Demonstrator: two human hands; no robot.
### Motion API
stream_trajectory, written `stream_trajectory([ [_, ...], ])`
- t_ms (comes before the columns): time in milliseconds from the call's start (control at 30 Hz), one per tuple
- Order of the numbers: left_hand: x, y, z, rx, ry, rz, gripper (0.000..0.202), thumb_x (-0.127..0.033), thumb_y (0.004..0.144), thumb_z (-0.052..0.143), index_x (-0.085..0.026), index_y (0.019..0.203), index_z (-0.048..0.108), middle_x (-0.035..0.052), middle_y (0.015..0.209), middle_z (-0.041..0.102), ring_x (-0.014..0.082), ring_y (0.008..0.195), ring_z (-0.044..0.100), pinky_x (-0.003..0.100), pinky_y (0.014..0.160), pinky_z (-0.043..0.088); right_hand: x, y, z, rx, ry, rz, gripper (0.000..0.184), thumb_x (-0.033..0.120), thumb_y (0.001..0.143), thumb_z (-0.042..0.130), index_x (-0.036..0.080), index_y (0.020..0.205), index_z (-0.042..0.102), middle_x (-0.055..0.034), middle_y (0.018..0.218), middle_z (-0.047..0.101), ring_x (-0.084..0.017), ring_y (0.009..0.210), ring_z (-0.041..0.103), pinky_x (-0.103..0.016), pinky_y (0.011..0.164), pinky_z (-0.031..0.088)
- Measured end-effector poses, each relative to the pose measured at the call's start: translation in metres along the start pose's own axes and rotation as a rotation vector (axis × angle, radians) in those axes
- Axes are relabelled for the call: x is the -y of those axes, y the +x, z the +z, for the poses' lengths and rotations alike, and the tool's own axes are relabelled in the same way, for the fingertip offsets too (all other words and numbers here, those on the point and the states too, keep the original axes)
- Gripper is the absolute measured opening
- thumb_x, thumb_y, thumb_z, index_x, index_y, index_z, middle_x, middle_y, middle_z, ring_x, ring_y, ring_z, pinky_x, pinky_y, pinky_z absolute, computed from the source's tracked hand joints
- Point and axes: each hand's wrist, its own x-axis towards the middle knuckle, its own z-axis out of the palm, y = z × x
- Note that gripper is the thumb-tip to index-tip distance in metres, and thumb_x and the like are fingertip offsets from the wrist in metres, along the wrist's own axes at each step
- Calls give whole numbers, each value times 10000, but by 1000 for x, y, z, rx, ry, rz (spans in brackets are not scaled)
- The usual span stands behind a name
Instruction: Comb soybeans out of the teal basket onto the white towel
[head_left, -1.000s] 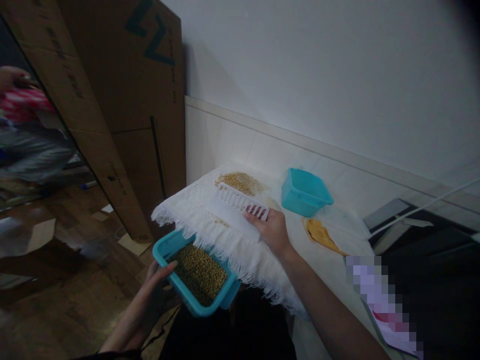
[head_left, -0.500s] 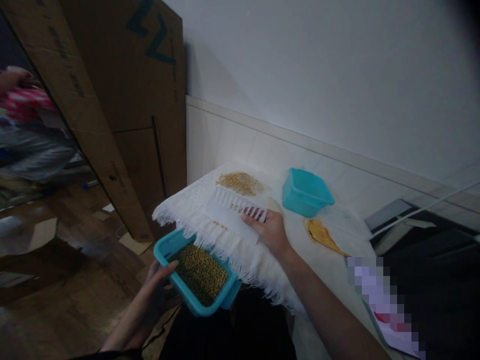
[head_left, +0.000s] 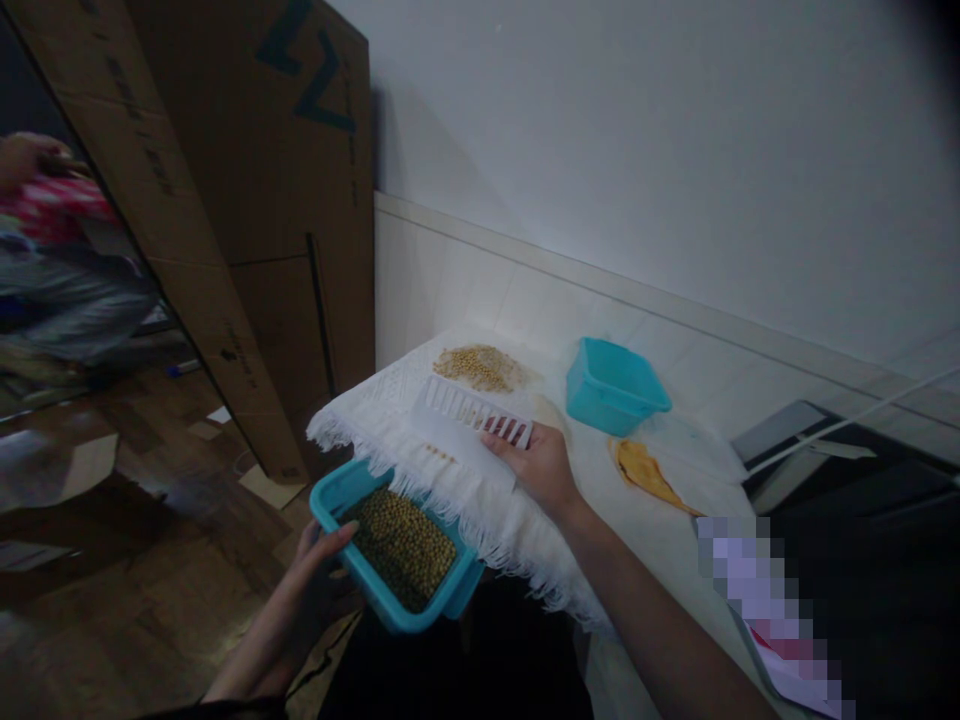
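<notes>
My left hand (head_left: pixel 311 575) grips a teal plastic tub (head_left: pixel 330 497) full of yellowish beans (head_left: pixel 405 548), held just below the fringed edge of a white cloth (head_left: pixel 390 415) that covers the table. My right hand (head_left: pixel 541 465) holds a white slotted plastic scraper (head_left: pixel 461 420) flat on the cloth, close to the edge above the tub. A few loose beans (head_left: pixel 439 455) lie on the cloth by the scraper. A pile of beans (head_left: pixel 476 365) sits further back.
An empty teal tub (head_left: pixel 611 385) stands behind my right hand, with a yellow smear (head_left: pixel 645 470) beside it. Tall cardboard boxes (head_left: pixel 247 200) lean at the left. A dark device (head_left: pixel 840 470) and a white cable (head_left: pixel 847 425) lie at the right. Another person's hand (head_left: pixel 26 155) shows far left.
My right hand has drawn the scraper slightly towards the cloth's edge. The tub in my left hand has hardly moved.
</notes>
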Motion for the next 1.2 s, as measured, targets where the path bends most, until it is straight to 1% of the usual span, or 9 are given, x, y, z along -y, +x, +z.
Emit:
stream_trajectory([
  [100,-2,-3,2,5,-10,-14,919,-350,777,1089,-365,1544,583,75,1054,836,375,882,907,525,795,773,4,-3,1,14,-11,-31,365,558,803,926,205,886,964,-84,843,909,-248,685,782,-331,627,614],
  [300,-1,-3,1,20,-10,-8,1134,-365,713,1123,-323,1674,523,47,950,828,374,854,908,500,774,760,8,-7,2,21,-27,-77,344,530,844,910,201,923,972,-87,839,905,-267,722,802,-342,660,639],
  [400,3,-1,0,29,-6,15,1075,-393,711,1125,-331,1625,562,56,993,850,387,898,917,515,806,761,7,-8,3,36,-38,-83,329,524,851,905,202,893,961,-83,812,894,-259,695,782,-337,640,621],
  [500,6,-2,1,23,22,47,934,-447,772,1087,-343,1549,579,61,1017,845,385,911,916,540,841,763,6,-9,5,31,-39,-89,328,524,848,892,202,868,952,-73,787,883,-245,670,765,-329,625,609],
  [667,3,-9,5,-2,7,44,821,-433,793,1070,-361,1471,612,83,1148,839,384,975,916,572,891,766,7,-19,5,26,-104,-116,300,493,893,875,209,900,968,-50,751,869,-230,626,751,-316,595,606],
  [767,0,-9,5,8,20,25,822,-395,840,1042,-363,1521,584,112,1241,832,377,987,916,564,890,771,9,-27,6,27,-145,-166,268,452,921,855,221,960,986,-35,711,857,-219,581,744,-308,569,600],
  [867,0,-6,4,-5,31,12,868,-387,851,1040,-365,1575,560,128,1316,825,371,983,918,557,875,778,12,-33,9,31,-164,-233,242,420,937,832,254,1001,996,-45,806,907,-228,618,801,-322,629,663],
  [1067,0,-5,2,18,-26,-27,984,-372,788,1084,-388,1624,566,114,1200,870,414,1029,924,565,865,774,24,-50,14,95,-162,-293,210,377,971,821,312,1061,1000,-61,993,950,-278,825,922,-366,802,764],
  [1200,-3,-5,0,31,-35,-28,993,-351,733,1119,-358,1571,586,110,1151,871,407,980,923,562,865,771,33,-69,16,180,-123,-316,193,334,998,826,333,1088,997,-37,946,945,-245,739,899,-350,750,761],
])
